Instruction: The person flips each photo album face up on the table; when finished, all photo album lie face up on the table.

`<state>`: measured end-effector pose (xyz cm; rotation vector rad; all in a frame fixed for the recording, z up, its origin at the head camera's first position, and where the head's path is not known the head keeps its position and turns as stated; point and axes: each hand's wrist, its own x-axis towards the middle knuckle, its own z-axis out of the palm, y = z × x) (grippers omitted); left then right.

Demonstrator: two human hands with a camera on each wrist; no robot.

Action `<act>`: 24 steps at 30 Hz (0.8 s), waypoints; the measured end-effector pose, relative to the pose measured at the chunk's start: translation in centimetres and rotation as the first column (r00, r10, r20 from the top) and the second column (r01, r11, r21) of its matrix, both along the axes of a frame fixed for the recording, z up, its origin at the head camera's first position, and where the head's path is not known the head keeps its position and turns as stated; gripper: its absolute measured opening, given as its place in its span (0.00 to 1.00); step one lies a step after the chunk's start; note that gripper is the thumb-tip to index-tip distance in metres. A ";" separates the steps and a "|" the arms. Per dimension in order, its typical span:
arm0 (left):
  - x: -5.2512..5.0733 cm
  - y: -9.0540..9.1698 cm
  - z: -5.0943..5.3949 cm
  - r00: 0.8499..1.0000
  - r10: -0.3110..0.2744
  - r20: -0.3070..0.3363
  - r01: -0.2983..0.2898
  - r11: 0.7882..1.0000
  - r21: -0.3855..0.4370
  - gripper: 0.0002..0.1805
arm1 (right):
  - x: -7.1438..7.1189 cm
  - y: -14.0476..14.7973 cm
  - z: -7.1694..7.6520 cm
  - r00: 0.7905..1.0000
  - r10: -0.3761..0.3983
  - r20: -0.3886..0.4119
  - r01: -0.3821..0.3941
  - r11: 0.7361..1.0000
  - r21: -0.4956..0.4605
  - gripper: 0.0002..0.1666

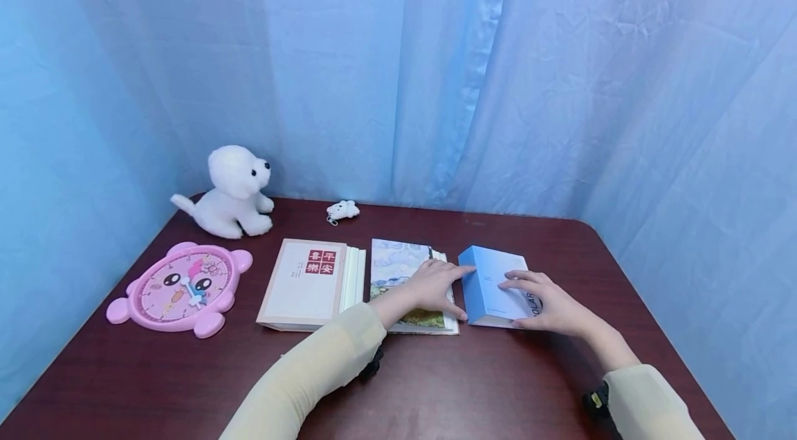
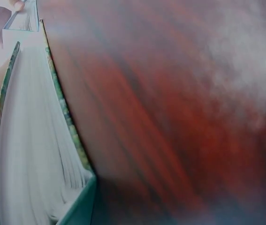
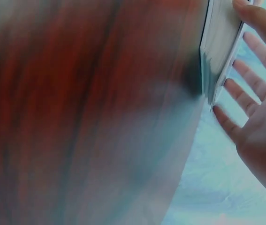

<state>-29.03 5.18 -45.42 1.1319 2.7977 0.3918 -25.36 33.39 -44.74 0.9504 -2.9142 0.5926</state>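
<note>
A thick light-blue book point(image 1: 495, 288) lies at the right of the row, its spine facing left. My left hand point(image 1: 436, 286) reaches over the painted-cover book point(image 1: 398, 267), fingers spread, with a fingertip at the blue spine and the thumb by its near left corner. My right hand point(image 1: 551, 305) rests its fingers on the blue cover, thumb at the near page edge. In the right wrist view, the right-hand fingers point(image 3: 250, 101) look fairly straight and spread. The painted book's page edges point(image 2: 34, 122) show in the left wrist view; the left hand is mostly cut off there.
A cream book point(image 1: 301, 288) with red squares lies left of the painted one. A pink toy clock point(image 1: 180, 288) lies at the table's left. Behind stand a white plush dog point(image 1: 233, 194) and a small white keyring toy point(image 1: 343, 209). Blue curtains point(image 1: 349, 80) enclose the dark-red table point(image 1: 436, 385).
</note>
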 end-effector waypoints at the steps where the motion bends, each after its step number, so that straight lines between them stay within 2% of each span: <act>1: 0.0 0.0 0.0 1.000 -0.003 0.001 0.003 1.000 -0.002 0.51 | 0.0 0.2 0.0 1.000 0.005 0.007 -0.005 1.000 -0.008 0.37; 6: -0.1 0.0 0.0 1.000 -0.016 -0.003 0.016 1.000 -0.015 0.51 | -0.5 1.1 -0.1 1.000 0.019 0.020 -0.019 1.000 -0.014 0.37; 9: -0.1 -0.1 0.1 1.000 -0.024 0.018 0.024 1.000 -0.007 0.50 | -0.7 1.3 -0.1 0.999 0.026 0.029 -0.026 1.000 -0.006 0.37; 14: 0.1 -0.3 0.4 0.996 -0.056 0.065 0.052 0.997 0.059 0.50 | -1.0 1.3 0.3 0.998 0.021 0.055 -0.023 0.999 0.023 0.38; 19: 1.0 -1.3 1.6 0.995 -0.079 0.066 0.071 0.990 0.118 0.49 | -1.1 1.1 0.9 0.998 0.011 0.055 -0.014 0.998 0.057 0.39; 24: 2.1 -3.6 3.5 0.999 -0.039 0.027 0.035 0.990 0.136 0.45 | -0.5 -0.2 2.4 1.000 -0.018 0.019 0.016 0.998 0.059 0.44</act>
